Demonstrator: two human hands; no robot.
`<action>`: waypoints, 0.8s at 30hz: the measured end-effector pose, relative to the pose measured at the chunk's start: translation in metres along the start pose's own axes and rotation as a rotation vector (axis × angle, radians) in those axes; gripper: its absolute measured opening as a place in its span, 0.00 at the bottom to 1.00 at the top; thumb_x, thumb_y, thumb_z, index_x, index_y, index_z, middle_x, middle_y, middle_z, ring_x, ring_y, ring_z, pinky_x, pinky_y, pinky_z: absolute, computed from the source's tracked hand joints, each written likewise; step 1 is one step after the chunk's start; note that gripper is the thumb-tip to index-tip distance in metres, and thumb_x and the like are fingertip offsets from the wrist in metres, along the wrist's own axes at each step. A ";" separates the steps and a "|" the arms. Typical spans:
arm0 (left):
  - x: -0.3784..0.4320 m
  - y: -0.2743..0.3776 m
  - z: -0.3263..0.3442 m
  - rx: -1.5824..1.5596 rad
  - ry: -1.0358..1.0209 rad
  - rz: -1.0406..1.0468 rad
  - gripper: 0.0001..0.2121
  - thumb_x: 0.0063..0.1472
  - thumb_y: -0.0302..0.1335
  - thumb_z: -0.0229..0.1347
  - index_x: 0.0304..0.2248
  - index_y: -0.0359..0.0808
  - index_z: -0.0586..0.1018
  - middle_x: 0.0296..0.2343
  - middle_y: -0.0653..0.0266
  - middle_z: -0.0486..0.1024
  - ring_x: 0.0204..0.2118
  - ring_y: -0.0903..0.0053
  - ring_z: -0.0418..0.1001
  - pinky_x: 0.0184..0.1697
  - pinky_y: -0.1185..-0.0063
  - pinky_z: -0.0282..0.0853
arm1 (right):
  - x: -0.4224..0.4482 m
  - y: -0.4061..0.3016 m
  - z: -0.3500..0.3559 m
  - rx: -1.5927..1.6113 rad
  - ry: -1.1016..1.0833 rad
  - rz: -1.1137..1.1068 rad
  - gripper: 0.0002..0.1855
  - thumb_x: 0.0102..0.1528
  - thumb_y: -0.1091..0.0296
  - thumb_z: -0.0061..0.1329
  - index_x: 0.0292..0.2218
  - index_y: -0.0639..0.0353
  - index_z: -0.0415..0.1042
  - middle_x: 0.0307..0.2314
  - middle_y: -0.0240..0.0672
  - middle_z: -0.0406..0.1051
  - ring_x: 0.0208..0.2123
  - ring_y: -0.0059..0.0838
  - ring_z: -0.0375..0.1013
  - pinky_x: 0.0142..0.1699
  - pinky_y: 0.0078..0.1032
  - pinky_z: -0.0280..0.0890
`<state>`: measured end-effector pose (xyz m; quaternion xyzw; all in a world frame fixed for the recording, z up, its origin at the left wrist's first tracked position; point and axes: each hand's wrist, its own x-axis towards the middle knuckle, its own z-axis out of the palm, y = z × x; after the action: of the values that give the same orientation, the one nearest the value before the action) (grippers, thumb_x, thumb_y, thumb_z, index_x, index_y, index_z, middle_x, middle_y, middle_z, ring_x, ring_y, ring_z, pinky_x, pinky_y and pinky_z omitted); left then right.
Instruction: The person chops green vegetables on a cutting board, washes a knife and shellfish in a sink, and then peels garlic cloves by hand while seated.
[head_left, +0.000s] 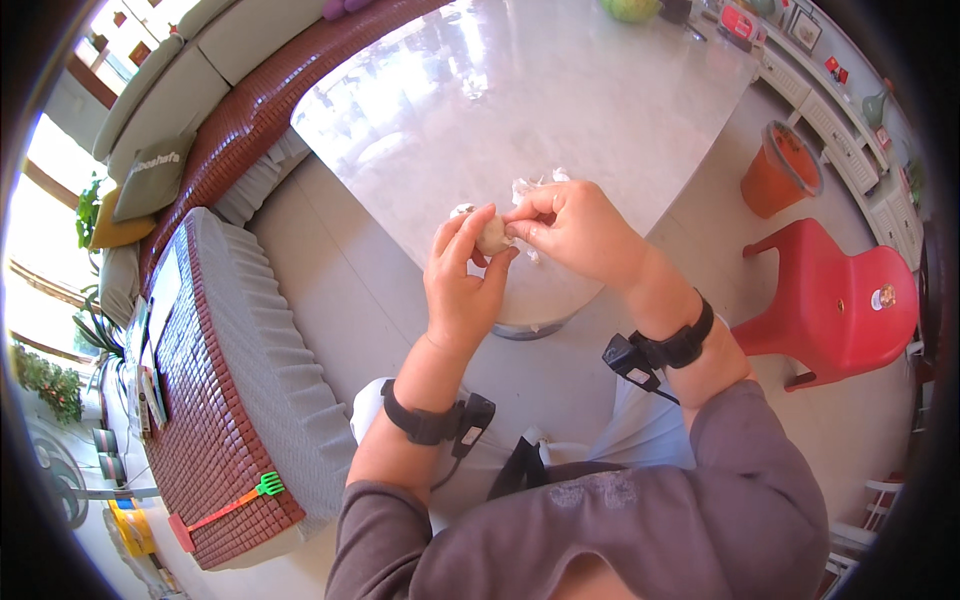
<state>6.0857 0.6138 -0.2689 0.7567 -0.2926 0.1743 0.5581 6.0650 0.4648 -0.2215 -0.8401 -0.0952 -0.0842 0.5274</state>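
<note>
My left hand (466, 274) holds a pale, rounded thing that looks like a garlic bulb (493, 237), its fingers over the top and the thumb below. The fingertips of my right hand (577, 225) pinch at the bulb's right side. Both hands are above the near end of a glossy pale table (555, 289). Thin white papery scraps (523, 189) lie just beyond my right hand, with a small piece (533, 256) under it. Another whitish thing (463, 209) shows behind my left fingers, partly hidden, so I cannot tell what it is.
To the right are an orange bin (776, 176) and a red plastic stool (840, 304). A seat covered with a reddish-brown tiled mat (217, 420), bearing a green and orange back scratcher (232, 506), is at the left. A green rounded thing (630, 7) rests at the table's far end.
</note>
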 end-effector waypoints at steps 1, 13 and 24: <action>0.000 0.000 0.000 0.000 0.002 -0.008 0.20 0.41 0.14 0.55 0.38 0.32 0.70 0.34 0.62 0.66 0.29 0.82 0.66 0.26 0.88 0.63 | 0.001 0.000 0.001 -0.006 -0.005 0.012 0.05 0.43 0.76 0.46 0.26 0.66 0.70 0.19 0.36 0.69 0.21 0.20 0.68 0.27 0.17 0.61; -0.002 0.002 -0.009 -0.009 0.030 0.102 0.18 0.39 0.17 0.55 0.35 0.34 0.70 0.30 0.59 0.66 0.24 0.76 0.66 0.24 0.84 0.63 | -0.005 -0.012 0.021 -0.055 0.137 0.043 0.04 0.43 0.76 0.43 0.24 0.66 0.69 0.16 0.37 0.65 0.16 0.25 0.63 0.24 0.21 0.58; -0.002 -0.026 -0.008 0.128 0.049 -0.042 0.16 0.43 0.17 0.52 0.36 0.35 0.71 0.28 0.66 0.69 0.24 0.84 0.66 0.27 0.87 0.63 | 0.017 0.025 0.031 -0.313 0.079 -0.320 0.06 0.39 0.70 0.43 0.20 0.63 0.67 0.19 0.46 0.66 0.23 0.42 0.66 0.30 0.32 0.61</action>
<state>6.1015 0.6275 -0.2872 0.7922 -0.2512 0.1995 0.5191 6.0887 0.4830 -0.2527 -0.8819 -0.1924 -0.2134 0.3738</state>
